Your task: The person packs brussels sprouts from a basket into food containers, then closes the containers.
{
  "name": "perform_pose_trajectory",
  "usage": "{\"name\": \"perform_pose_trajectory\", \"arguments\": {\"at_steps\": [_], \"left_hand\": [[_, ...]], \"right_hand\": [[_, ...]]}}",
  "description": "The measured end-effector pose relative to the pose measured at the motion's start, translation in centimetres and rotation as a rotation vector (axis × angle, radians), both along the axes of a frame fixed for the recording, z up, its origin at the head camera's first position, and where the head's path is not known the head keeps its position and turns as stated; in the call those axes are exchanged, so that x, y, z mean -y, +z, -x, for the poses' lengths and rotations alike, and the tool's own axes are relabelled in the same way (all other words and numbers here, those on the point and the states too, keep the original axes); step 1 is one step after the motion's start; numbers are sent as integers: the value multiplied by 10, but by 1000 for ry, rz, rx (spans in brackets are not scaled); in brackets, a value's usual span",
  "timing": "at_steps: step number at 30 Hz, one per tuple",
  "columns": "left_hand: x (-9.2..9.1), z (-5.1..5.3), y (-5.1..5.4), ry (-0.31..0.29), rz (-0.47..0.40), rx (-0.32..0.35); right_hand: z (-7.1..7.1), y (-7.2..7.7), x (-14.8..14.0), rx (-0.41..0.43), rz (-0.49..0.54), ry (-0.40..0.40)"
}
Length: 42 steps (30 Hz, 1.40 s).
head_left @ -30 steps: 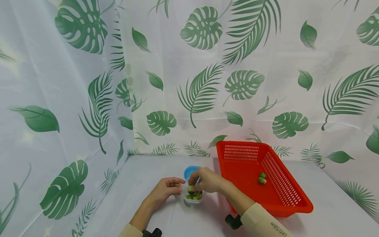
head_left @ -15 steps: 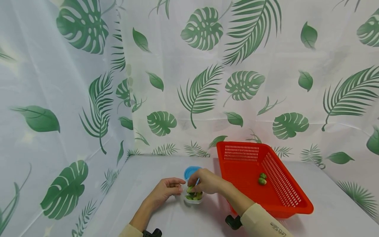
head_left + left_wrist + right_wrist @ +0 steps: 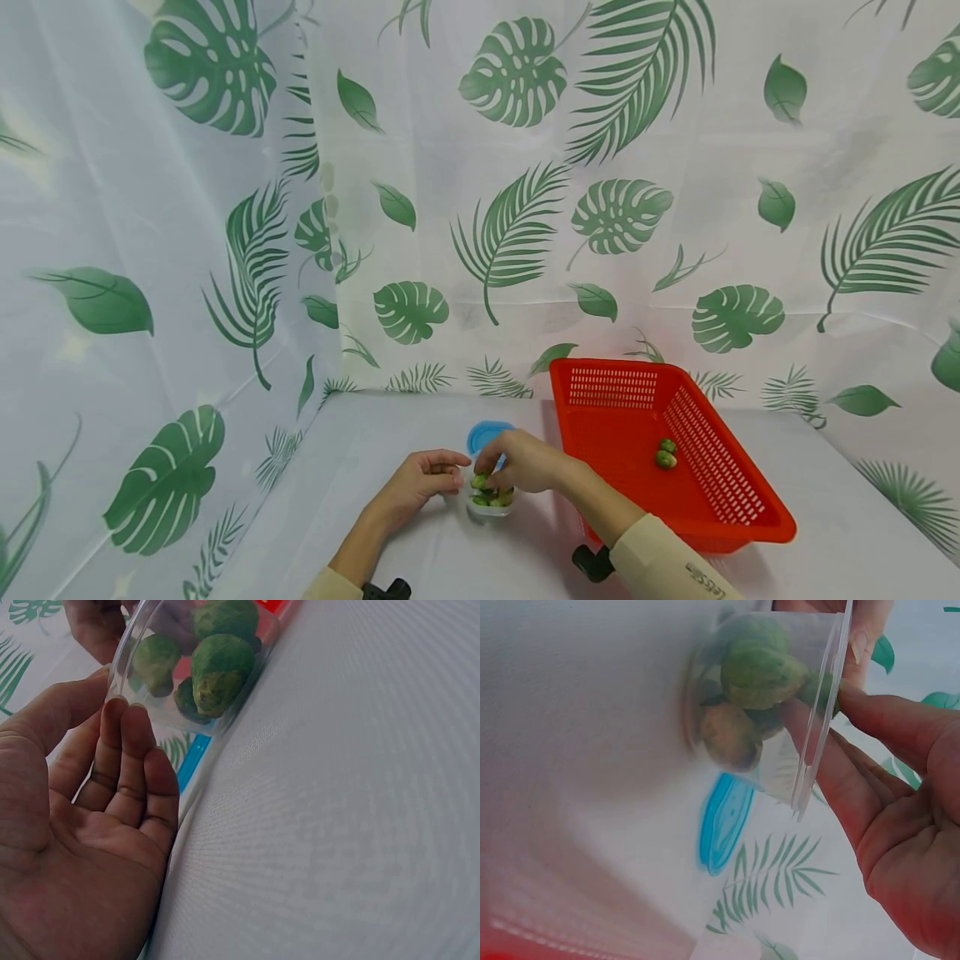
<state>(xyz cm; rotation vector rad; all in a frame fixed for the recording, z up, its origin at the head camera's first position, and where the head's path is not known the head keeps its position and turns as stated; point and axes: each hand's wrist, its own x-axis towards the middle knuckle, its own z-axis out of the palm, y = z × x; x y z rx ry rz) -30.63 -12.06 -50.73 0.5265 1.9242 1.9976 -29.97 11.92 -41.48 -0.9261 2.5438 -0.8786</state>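
Note:
A small clear plastic tub (image 3: 491, 510) holding several Brussels sprouts (image 3: 222, 671) stands on the table between the two hands. My right hand (image 3: 525, 460) reaches over its rim from the right. Its thumb and fingers pinch a Brussels sprout (image 3: 821, 694) at the tub's mouth, with some fingers inside the tub. On the left side, my left hand (image 3: 420, 483) has its fingertips at the tub's rim, fingers fairly straight and palm facing the tub. In the left wrist view, the fingertips (image 3: 115, 706) appear to touch the rim; no firm grip shows.
Just behind the tub lies a blue lid (image 3: 487, 432). A red perforated basket (image 3: 615, 508) stands to the right, under the right forearm, with two Brussels sprouts (image 3: 665, 459) inside. Leaf-printed curtains (image 3: 420, 250) close off the back and left of the white table (image 3: 390, 417).
The right hand has shifted very slightly left and down with the sprout, over the tub. The left hand, the basket and the lid stay where they were.

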Motion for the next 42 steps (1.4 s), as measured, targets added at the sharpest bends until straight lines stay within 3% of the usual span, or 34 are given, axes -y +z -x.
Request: {"name": "perform_pose_trajectory", "arguments": {"at_steps": [6,21,30,42], "left_hand": [[0,0,0,-3,-2,-2],[-1,1,-2,-2,-4,0],[0,3,-4,-1,0,4],[0,4,-5,-2,-1,-3]], "right_hand": [[-2,1,0,33,-30,17],[-2,2,-1,-2,-16,20],[2,3,-1,-98,1,18],[1,6,0,-162,31,7]]}}
